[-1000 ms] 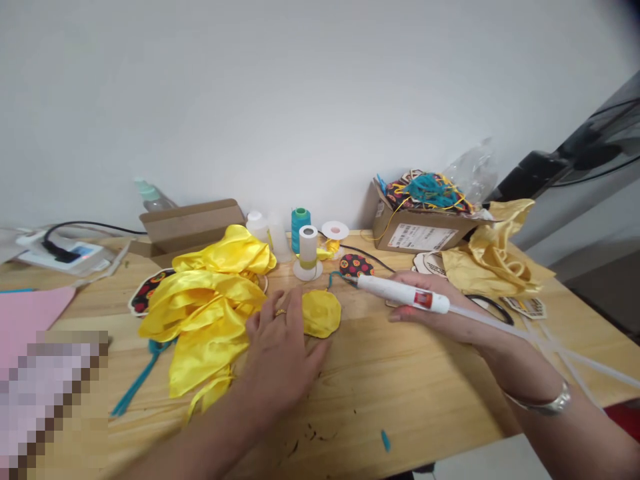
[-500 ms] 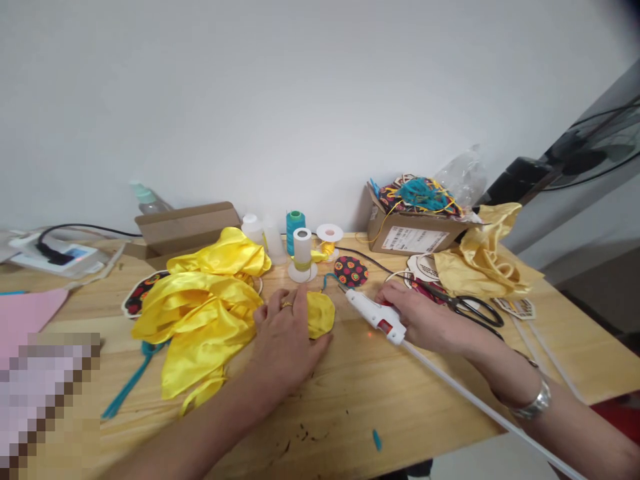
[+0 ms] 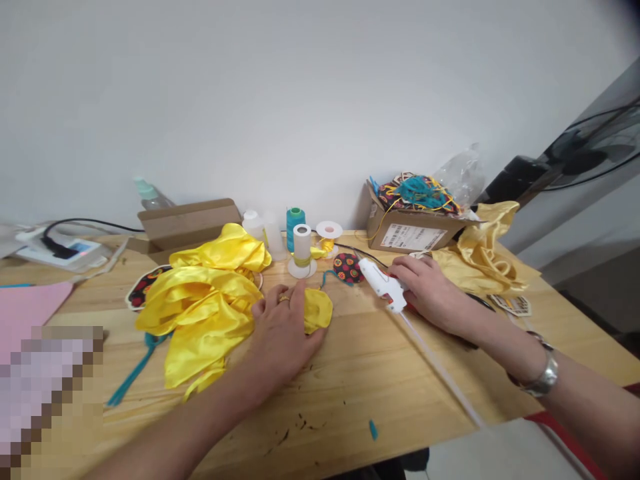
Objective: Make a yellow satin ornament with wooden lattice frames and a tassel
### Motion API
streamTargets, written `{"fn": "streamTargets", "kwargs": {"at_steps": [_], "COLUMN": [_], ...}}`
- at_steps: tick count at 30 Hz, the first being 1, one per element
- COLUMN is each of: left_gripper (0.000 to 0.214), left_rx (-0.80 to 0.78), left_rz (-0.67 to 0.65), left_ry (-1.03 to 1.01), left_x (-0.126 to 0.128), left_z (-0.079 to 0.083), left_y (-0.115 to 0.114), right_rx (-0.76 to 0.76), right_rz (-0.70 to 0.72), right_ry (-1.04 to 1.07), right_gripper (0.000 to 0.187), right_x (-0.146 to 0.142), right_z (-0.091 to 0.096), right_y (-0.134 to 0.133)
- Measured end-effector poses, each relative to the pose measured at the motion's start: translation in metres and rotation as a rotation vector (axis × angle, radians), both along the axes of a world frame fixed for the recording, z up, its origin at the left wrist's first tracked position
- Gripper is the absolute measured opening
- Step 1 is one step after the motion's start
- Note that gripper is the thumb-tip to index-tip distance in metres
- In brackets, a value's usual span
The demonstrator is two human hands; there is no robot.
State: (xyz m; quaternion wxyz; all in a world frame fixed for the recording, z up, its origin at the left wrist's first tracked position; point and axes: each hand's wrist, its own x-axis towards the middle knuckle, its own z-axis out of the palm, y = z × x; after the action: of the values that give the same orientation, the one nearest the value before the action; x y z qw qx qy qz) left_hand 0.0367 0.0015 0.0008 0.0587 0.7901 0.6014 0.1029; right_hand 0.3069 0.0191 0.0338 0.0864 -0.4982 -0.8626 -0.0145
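Note:
My left hand (image 3: 285,327) lies on the table with its fingers spread, the index finger and thumb about a round yellow satin piece (image 3: 319,311). In my right hand (image 3: 430,290) is the handle of a white glue gun (image 3: 384,285), largely hidden by the fingers. A translucent glue stick (image 3: 440,375) trails from the gun's back end. Close to the nozzle is a dark round patch with printed fruit-like dots (image 3: 347,267), with a blue thread end beside it. Bright yellow satin (image 3: 205,293) is heaped left of my left hand.
Thread spools (image 3: 301,247) and white bottles stand along the wall. A cardboard box (image 3: 410,223) holds patterned pieces and threads. Gold fabric (image 3: 483,260) lies at right, near scissors mostly behind my right arm. An open carton (image 3: 193,227) and a power strip (image 3: 63,253) are at left.
My right hand has moved slightly up and right with the glue gun, whose nozzle now points more toward the wall. My left hand stays by the yellow piece. The view has shifted a little.

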Motion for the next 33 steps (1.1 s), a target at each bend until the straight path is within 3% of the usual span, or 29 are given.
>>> {"fn": "streamTargets", "kwargs": {"at_steps": [3,6,12,19,23,26,29,33], "left_gripper": [0.071,0.071,0.067,0.075,0.078,0.051,0.034,0.03], "left_rx": [-0.028,-0.044,-0.081,-0.183,-0.107,0.117,0.311,0.353], "left_rz": [-0.036,-0.099,-0.226,-0.359,-0.381,-0.28,-0.211,-0.171], "left_ry": [-0.007,-0.026,-0.043,-0.048,-0.085,-0.209,-0.269,-0.2], "left_x": [-0.004,-0.01,-0.024,-0.033,-0.044,-0.058,-0.069,-0.07], "left_z": [0.002,0.001,-0.003,0.006,0.02,0.026,0.02,0.007], "left_y": [-0.003,-0.005,-0.003,0.0,0.002,-0.004,-0.018,-0.037], "right_rx": [-0.091,-0.117,-0.076,-0.158,-0.043,0.059,-0.011,-0.064], "right_rz": [0.118,0.123,0.094,0.024,-0.044,0.046,0.182,0.313], "right_ry": [-0.015,-0.041,-0.111,-0.228,-0.149,0.132,0.26,0.267], "right_gripper": [0.029,0.025,0.041,0.05,0.069,0.053,0.052,0.053], "right_x": [0.015,0.028,0.043,0.043,0.008,-0.045,-0.094,-0.124], "right_z": [0.003,0.0,-0.005,0.001,0.013,0.012,-0.005,-0.032], "right_y": [0.001,0.003,0.014,0.025,0.007,-0.017,-0.036,-0.036]}}
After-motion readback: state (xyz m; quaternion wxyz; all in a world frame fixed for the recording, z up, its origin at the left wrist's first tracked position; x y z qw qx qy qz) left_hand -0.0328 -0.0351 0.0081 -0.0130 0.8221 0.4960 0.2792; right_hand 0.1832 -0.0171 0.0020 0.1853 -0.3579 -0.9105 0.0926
